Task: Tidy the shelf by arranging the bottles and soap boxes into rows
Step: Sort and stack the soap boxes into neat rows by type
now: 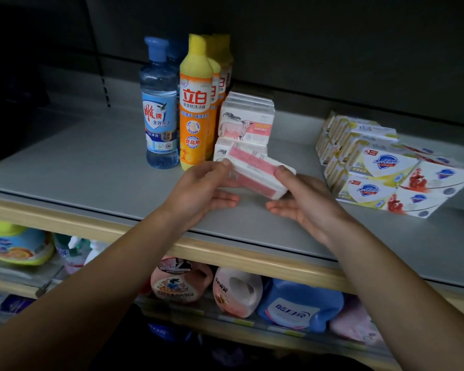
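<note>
Above the front part of the grey shelf (91, 167), a white soap box with pink panels (255, 174) is held tilted between two hands, just in front of the other soap boxes. The left hand (201, 191) grips its left end, thumb on top and fingers curled underneath; the right hand (300, 202) holds the right end, thumb pressed on the upper edge and the fingers stretched out, close together, below the box. Behind it, a stack of white soap boxes printed with a sheep (245, 124) stands against a row of yellow-capped orange bottles (197, 108) that runs towards the back. Just left of those, touching or nearly so, stands a row of clear blue bottles with blue caps (160, 108), the front one plainly seen and another partly hidden behind it. Well apart to the right, white and yellow soap boxes with a blue shield logo (373, 170) lie in close rows, some standing on edge and some lying flat. Below the wooden shelf edge (225, 250), on the lower shelf, are a blue jug (300, 306), pink and white jugs (236, 290) and a yellow-green container (16, 245), all blurred.
</note>
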A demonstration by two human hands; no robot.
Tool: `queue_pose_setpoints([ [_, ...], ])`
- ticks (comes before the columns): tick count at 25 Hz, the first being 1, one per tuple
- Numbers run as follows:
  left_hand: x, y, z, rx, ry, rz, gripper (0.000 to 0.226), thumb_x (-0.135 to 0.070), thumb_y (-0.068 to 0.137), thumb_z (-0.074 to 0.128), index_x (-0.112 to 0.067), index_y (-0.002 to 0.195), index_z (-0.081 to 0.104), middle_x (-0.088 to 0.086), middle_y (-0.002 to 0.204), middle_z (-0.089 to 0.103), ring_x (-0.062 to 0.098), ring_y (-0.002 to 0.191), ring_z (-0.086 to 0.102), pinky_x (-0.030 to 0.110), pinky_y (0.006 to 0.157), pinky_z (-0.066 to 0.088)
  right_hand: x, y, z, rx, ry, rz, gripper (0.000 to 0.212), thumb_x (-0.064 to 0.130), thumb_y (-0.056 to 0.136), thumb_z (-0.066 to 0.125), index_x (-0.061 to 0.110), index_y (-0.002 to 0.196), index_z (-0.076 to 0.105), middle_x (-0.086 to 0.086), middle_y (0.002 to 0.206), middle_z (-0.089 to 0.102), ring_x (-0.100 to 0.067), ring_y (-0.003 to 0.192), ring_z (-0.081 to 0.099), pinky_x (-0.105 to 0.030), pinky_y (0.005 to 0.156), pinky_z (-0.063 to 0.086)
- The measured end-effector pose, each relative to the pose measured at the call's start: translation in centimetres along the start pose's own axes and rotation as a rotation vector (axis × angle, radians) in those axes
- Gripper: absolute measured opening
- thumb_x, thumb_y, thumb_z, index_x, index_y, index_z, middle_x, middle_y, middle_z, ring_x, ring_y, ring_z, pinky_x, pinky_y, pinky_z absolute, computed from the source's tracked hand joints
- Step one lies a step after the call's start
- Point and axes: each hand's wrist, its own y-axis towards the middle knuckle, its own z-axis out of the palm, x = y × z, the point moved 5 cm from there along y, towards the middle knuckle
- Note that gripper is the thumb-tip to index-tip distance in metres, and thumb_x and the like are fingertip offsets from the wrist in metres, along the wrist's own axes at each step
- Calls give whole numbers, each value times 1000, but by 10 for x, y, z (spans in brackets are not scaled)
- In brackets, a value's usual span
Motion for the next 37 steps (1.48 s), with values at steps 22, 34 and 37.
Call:
queue_pose_setpoints([
  [22, -12, -5, -3, 202, -488, -80, 42, -39, 100, 42, -11, 102, 74, 13, 93, 70, 22, 84, 69, 31, 70, 57, 11, -62, 82, 20, -850, -1194, 50, 11, 83, 70, 8, 131, 57, -6, 132, 53, -23, 119, 50, -35, 102, 43],
  [34, -5, -5, -5, 122, -248, 19, 33, -16, 89, 60, -8, 121, 61, 16, 112, 70, 31, 102, 68, 41, 84, 58, 18, -32, 24, -231, -251, -623, 34, 31, 78, 63, 33, 111, 56, 18, 98, 69, 0, 87, 66, -16, 73, 51],
  [37, -5, -8, -1, 112, -87, 127, 38, -19, 81, 65, -5, 116, 64, 13, 109, 73, 27, 99, 70, 37, 79, 60, 12, -15, 7, -184, -137, -417, 28, 24, 78, 66, 35, 104, 59, 14, 95, 72, -2, 85, 68, -17, 72, 48],
])
